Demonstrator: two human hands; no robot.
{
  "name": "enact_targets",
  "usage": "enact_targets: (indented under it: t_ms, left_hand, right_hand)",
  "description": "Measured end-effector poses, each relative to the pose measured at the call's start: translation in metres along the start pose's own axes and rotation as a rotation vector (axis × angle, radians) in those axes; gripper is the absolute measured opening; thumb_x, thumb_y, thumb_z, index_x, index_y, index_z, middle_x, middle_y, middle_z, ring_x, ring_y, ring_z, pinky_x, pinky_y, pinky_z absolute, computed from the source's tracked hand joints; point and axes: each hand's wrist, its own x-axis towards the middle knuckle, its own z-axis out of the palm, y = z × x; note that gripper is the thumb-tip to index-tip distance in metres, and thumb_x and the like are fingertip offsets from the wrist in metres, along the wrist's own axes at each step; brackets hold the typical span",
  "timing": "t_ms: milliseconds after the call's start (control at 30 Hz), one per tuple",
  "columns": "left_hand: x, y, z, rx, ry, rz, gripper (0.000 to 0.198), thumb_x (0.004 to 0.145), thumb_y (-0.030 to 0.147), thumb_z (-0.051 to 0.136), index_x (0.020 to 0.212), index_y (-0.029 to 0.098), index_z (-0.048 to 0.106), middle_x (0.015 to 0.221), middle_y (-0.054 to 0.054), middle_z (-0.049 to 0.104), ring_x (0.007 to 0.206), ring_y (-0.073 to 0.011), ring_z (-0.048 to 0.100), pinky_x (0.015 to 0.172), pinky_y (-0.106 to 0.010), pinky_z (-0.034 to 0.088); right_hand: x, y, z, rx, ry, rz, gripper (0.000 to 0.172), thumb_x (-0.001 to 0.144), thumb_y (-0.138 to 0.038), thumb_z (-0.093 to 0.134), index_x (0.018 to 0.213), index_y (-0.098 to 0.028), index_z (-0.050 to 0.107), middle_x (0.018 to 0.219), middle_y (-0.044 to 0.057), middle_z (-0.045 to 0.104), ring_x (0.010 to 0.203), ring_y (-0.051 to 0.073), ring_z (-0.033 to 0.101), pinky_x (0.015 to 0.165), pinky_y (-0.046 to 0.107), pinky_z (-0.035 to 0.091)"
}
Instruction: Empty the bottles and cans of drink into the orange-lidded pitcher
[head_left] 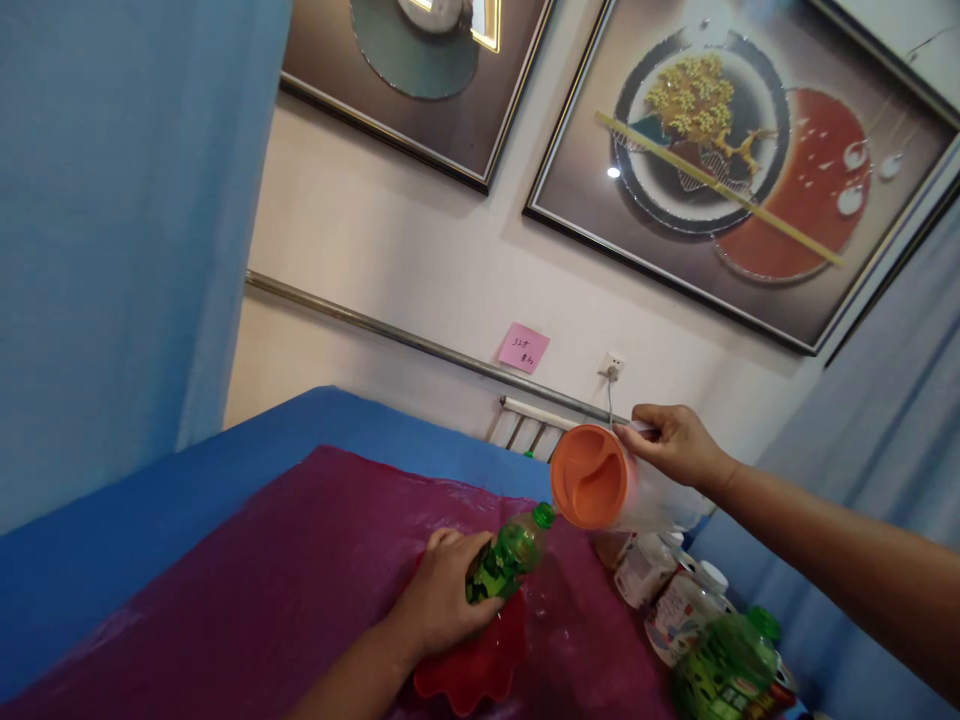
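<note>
1. Leftmost, I have my left hand curled around the green bottle, over or inside the red dish, I can't tell which; probably thin-walled and squeezable, best held gently mid-body.
2. Next, the orange-lidded pitcher hangs tipped beside the bottle's top; likely stiff, weightier if filled.
3. Rightmost, my right hand is closed around the pitcher's handle, the surest hold.

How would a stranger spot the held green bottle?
Find the blue surface, then the purple-red sheet over it. There, by a red scalloped dish, the left hand grips the tilted green bottle; the other green bottle, lower right, isn't held.
</note>
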Motion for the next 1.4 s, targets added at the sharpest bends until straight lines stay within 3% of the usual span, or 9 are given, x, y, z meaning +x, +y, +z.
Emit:
enact_targets:
  t_ms: [767, 1400]
  left_hand:
    - [-0.0019, 0.0023, -0.0017, 0.014, -0.005, 0.018, 0.035, 0.069, 0.028, 0.071, 0.103, 0.024, 0.065, 0.097, -0.002, 0.071, 0.093, -0.0256, 0.058, 0.096, -0.040, 0.036]
    - [-0.0020, -0.0002, 0.0000, 0.002, -0.004, -0.001, 0.051, 0.064, 0.026, 0.076, 0.114, 0.026, 0.065, 0.105, -0.004, 0.072, 0.100, -0.0279, 0.059, 0.100, -0.043, 0.036]
  right_hand:
    - [-0.0007, -0.0022, -0.0003, 0.004, -0.017, -0.004, 0.049, 0.085, -0.053, 0.056, 0.055, -0.024, 0.031, 0.051, -0.006, 0.029, 0.049, 0.009, 0.027, 0.047, 0.025, 0.021]
    - [-0.0029, -0.0021, 0.0005, -0.001, -0.008, -0.008, 0.049, 0.086, -0.053, 0.056, 0.055, -0.024, 0.030, 0.049, -0.006, 0.031, 0.048, 0.009, 0.028, 0.047, 0.026, 0.021]
